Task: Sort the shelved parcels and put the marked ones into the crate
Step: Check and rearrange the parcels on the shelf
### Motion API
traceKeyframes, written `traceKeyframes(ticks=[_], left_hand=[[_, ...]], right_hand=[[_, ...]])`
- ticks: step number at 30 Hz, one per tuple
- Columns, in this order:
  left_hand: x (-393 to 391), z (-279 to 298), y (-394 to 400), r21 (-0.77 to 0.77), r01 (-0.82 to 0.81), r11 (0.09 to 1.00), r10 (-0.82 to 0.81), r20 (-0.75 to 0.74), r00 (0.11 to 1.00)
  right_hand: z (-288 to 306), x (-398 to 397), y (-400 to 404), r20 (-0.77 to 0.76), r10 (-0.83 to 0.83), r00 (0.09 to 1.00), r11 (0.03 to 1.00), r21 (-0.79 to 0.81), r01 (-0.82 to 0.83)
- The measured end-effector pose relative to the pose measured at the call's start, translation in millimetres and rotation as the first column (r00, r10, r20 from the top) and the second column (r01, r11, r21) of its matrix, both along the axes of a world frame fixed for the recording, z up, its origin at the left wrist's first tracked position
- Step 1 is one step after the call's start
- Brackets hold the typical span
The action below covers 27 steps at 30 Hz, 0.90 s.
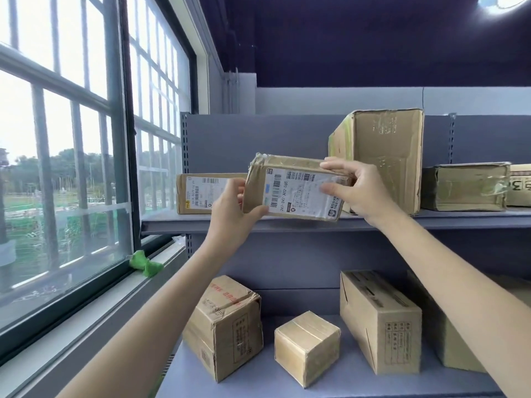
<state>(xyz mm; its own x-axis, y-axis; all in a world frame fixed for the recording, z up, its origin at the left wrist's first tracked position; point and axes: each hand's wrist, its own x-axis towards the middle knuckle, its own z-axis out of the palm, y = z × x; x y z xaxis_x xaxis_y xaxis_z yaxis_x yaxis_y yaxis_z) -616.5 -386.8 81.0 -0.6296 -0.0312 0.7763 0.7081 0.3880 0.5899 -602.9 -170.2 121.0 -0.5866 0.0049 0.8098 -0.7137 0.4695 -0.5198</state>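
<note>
A small taped cardboard parcel [296, 188] with a white shipping label facing me is held in front of the upper shelf [287, 221]. My left hand [232, 209] grips its left end and my right hand [359, 188] grips its right end. Behind it on the upper shelf lie a flat labelled parcel [201, 193] at the left, a tall upright box [385, 147] and a low taped box [462, 186] at the right. No crate is in view.
The lower shelf [258, 377] carries a box with red print [227, 326], a small cube-like box [306, 346] and a long box [379, 320]. A large window [66, 139] runs along the left, with green tape [145, 264] on its sill.
</note>
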Motion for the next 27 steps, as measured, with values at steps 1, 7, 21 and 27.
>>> traceKeyframes(ticks=[1, 7, 21, 27], left_hand=[[-2.3, -1.7, 0.4, 0.005, -0.004, 1.000, 0.004, 0.012, 1.000], [-22.7, -4.4, 4.9, -0.050, -0.078, 0.996, 0.083, 0.088, 0.993], [-65.2, 5.2, 11.3, -0.652, -0.442, 0.616, 0.261, -0.361, 0.895], [-82.3, 7.4, 19.3, -0.686, -0.472, 0.554, 0.279, -0.380, 0.882]], right_hand=[[-0.8, -3.9, -0.9, -0.040, -0.054, 0.998, 0.998, 0.034, 0.055], [-2.4, -30.5, -4.7, -0.156, -0.235, 0.959, 0.954, 0.154, 0.259], [-26.0, -72.5, 0.8, -0.334, -0.494, 0.803, 0.453, 0.689, 0.565], [-26.6, -84.8, 1.4, -0.320, -0.545, 0.775, 0.386, 0.724, 0.571]])
